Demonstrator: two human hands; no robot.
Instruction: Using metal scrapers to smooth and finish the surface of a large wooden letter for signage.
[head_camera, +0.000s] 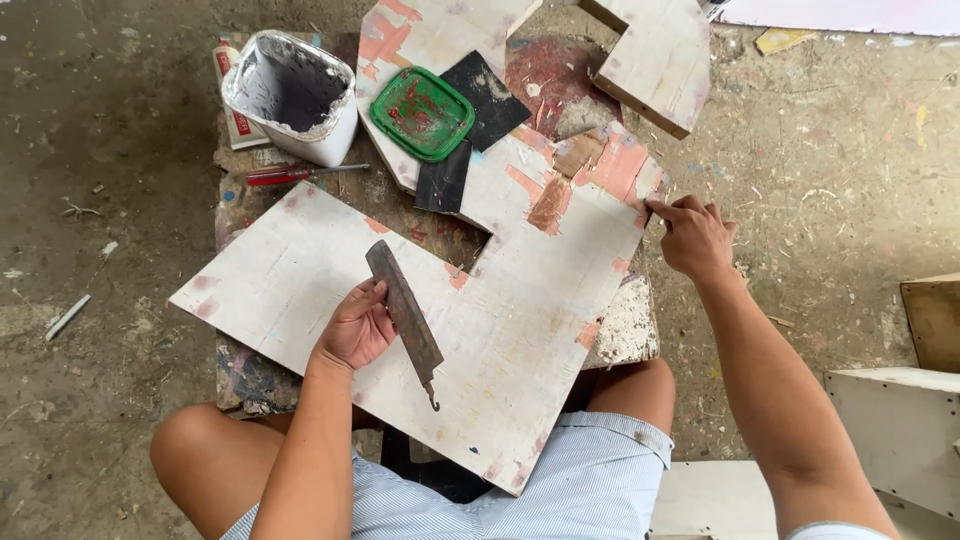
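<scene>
A: While the person sits over the low table (235, 385), where does the board (520, 300) lie?

B: Flat across the tabletop and the person's knees, its near corner over the striped shorts (590, 480). It is a large cut-out shape, white with worn pink and brown patches.

A: What does the left hand (355, 330) hold?

B: A flat, rusty metal blade (405, 312), gripped near its middle with the fingers wrapped round it. The blade lies slantwise over the board, its far end up and left, its near end ending in a small hook. Whether it touches the board cannot be told.

A: And the right hand (695, 238)?

B: It is closed on the board's right edge, fingers curled over the rim near a pink patch.

A: What stands at the far side?

B: A white tub (295, 95), open and crusted inside, at far left on the table. Just right of it lies a green lid (423, 113) smeared with red, resting partly on dark sheets (490, 95) that look like sandpaper. A red-handled tool (300, 176) lies just near of the tub, and a tube (232, 100) lies to the tub's left.

A: Other boards?

B: A second white piece (655, 55) lies far right, beyond the first. To the near right stand pale boxes (900, 420) on the dusty floor (100, 250).
</scene>
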